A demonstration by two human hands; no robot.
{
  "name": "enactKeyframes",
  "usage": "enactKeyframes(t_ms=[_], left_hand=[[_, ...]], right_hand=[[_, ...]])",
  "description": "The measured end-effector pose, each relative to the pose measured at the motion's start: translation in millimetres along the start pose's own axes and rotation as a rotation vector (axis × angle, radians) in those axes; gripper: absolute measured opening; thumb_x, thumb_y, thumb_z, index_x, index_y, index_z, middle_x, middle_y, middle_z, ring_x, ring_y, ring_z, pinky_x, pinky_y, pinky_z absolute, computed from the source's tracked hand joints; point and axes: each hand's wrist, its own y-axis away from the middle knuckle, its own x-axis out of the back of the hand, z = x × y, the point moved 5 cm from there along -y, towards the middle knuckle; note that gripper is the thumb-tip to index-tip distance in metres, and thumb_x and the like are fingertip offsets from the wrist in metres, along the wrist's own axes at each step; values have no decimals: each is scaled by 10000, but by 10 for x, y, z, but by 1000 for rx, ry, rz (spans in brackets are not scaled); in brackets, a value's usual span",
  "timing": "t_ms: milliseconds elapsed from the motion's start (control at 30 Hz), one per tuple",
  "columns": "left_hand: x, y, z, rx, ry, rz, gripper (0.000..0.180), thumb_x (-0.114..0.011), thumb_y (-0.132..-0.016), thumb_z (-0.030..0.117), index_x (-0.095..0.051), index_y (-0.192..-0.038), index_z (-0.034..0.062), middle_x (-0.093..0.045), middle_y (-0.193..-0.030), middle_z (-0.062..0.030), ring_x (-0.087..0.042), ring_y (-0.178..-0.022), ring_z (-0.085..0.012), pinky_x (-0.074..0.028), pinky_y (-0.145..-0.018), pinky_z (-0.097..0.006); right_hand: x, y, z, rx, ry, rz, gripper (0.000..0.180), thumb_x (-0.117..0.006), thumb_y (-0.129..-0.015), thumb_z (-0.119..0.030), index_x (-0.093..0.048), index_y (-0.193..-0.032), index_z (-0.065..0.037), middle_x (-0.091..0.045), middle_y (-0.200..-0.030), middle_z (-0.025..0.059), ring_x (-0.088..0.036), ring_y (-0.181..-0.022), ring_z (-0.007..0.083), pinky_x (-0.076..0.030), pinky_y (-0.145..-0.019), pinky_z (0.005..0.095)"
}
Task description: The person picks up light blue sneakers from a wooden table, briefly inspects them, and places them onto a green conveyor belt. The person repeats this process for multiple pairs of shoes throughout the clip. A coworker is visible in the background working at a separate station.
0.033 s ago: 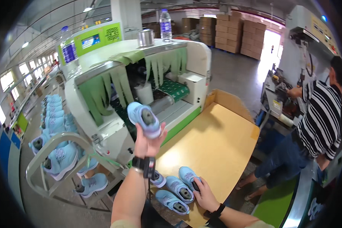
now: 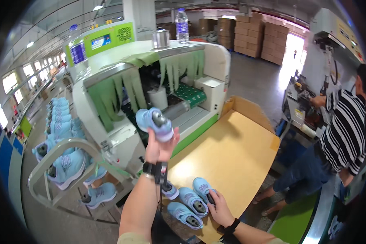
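Raised over the table, my left hand (image 2: 160, 149) holds a light blue sneaker (image 2: 147, 118) from below, its opening with a dark grey insert facing me. Down at the table's near edge, my right hand (image 2: 221, 209) grips the heel end of another light blue sneaker (image 2: 200, 186). Beside it on the left lie a second sneaker (image 2: 188, 196), a third sneaker (image 2: 179, 212) and, partly hidden behind my left wrist, one more sneaker (image 2: 172, 192). These also have dark inserts.
A white-and-green conveyor machine (image 2: 219, 61) with green strip curtains stands ahead of the tan table (image 2: 227, 150). Sneakers fill a metal rack (image 2: 40, 179) on the left. A co-worker in a striped shirt (image 2: 342, 130) works at a machine on the right. Bottles (image 2: 182, 27) stand on the conveyor machine.
The view has shifted slightly, and the sneaker in my left hand is tilted a little differently. My right hand keeps its place on the other sneaker.
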Motion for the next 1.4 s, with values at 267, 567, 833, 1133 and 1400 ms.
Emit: enactKeyframes(t_ms=[267,567,833,1133,1400], left_hand=[[490,-56,369,-96,-188,177,659,-338,-1020,509,-416,-1362,-49,-500,-1348,-227,-491,-1266,-375,-420,-1083,-478],[369,-119,480,-172,-261,187,584,-304,-1046,444,-423,-1369,-28,-501,-1383,-219,-470,-1323,-329,-391,-1112,-462],[476,492,-205,276,-225,110,596,-376,-1037,396,-334,-1440,-41,-353,-1513,-222,-388,-1383,-346,-336,-1146,-460],[587,750,-123,199,-317,100,542,-470,-1005,290,-361,-1457,12,-392,-1495,-205,-440,-1340,-343,-377,-1109,-461],[646,754,-151,236,-370,91,521,-454,-1014,291,-368,-1462,39,-387,-1496,-194,-436,-1336,-336,-368,-1108,-460]], right_hand=[[24,-60,112,-191,-268,19,659,-636,-892,-88,-300,-1448,23,-436,-1388,251,-436,-1310,375,-362,-1087,410],[952,-2023,-647,170,-435,274,532,-580,-953,-132,-350,-1422,-34,-508,-1304,127,-497,-1212,208,-400,-1028,336],[641,-4432,-352,216,265,329,733,-640,-850,-75,-336,-1484,-283,-371,-1475,254,-500,-1230,442,-444,-1007,479],[-120,-3429,222,40,680,156,696,-629,-870,-279,-334,-1489,-162,-297,-1541,191,-286,-1419,388,-232,-1125,609],[769,-2486,1765,-479,779,235,674,-519,-935,-489,-319,-1485,-155,-298,-1553,63,-246,-1445,300,-177,-1115,667]])
